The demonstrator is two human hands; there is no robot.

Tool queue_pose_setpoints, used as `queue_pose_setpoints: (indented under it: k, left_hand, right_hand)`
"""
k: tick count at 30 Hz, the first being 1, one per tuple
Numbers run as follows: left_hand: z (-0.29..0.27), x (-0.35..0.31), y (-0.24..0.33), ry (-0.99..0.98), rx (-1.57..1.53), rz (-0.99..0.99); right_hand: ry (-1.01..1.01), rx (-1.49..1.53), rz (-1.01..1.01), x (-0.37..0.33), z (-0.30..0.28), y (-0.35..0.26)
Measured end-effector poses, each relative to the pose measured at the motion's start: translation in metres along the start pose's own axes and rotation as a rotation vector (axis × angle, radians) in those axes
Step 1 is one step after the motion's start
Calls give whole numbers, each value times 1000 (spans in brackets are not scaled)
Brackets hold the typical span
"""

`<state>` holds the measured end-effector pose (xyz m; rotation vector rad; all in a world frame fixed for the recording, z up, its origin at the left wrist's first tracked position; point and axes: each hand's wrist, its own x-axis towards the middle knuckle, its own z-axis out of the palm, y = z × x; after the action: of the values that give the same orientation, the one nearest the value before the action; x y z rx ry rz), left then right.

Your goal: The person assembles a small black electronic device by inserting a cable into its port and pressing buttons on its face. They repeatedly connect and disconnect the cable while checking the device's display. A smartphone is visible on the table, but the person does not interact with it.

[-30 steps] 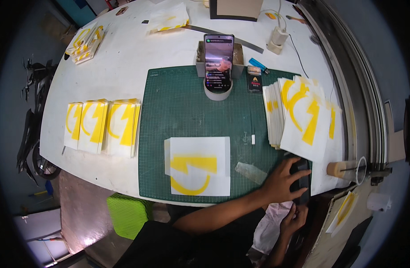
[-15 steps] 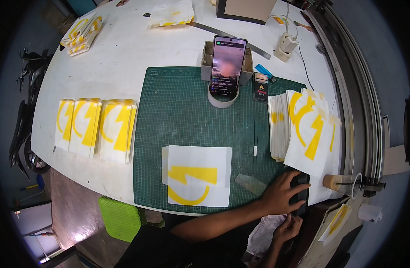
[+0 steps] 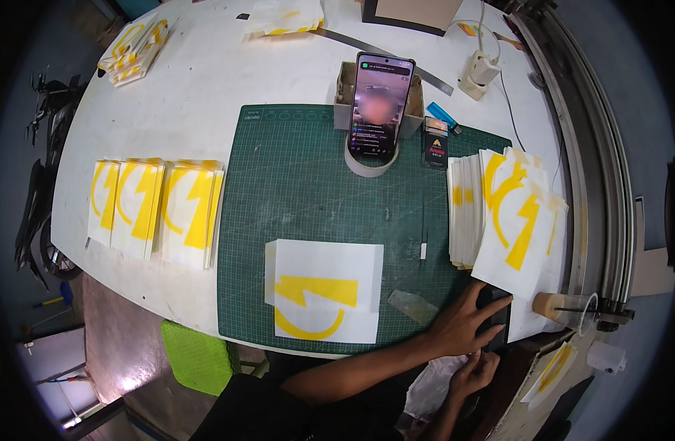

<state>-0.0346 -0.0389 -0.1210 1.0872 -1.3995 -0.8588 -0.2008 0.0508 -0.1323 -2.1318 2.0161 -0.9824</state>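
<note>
My left hand (image 3: 459,322) reaches across to the right, fingers spread over a dark flat thing (image 3: 497,314) at the table's edge. Just below it, my right hand (image 3: 475,373) is closed in a pinch near that edge; whatever is between its fingers is too small to make out. A crumpled pale sheet (image 3: 433,386) lies beside the right wrist. On the green cutting mat (image 3: 301,198), away from both hands, rests a partly folded white paper (image 3: 326,257) with a yellow print. A stack of printed white paper bags (image 3: 510,250) stands just above my left fingertips.
A phone (image 3: 381,110) leans on a box behind a tape roll (image 3: 370,165). More printed bags (image 3: 190,220) lie left of the mat. A plastic cup (image 3: 565,309) lies tilted at the right edge. A steel ruler (image 3: 381,55) and a power socket block (image 3: 478,73) are farther back.
The whole view has shifted slightly. Both hands keep nearly the same place and shape, and the folded paper stays on the mat.
</note>
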Motion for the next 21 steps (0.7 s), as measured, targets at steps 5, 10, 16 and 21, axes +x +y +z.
queue_pose_setpoints:
  k: [5,10,16,21]
  left_hand:
    - [0,0,1,6,-16,-7]
    - [-2,2,1,7,-33,-6]
    - [3,0,-2,24,-11,7]
    - [0,2,-1,24,12,18]
  right_hand:
    - [20,22,-59,2,-3,2]
    - [-102,142,54,-10,-5,18]
    - [-140,319,170,-13,-4,30]
    - [-69,295,137,-7,-1,26]
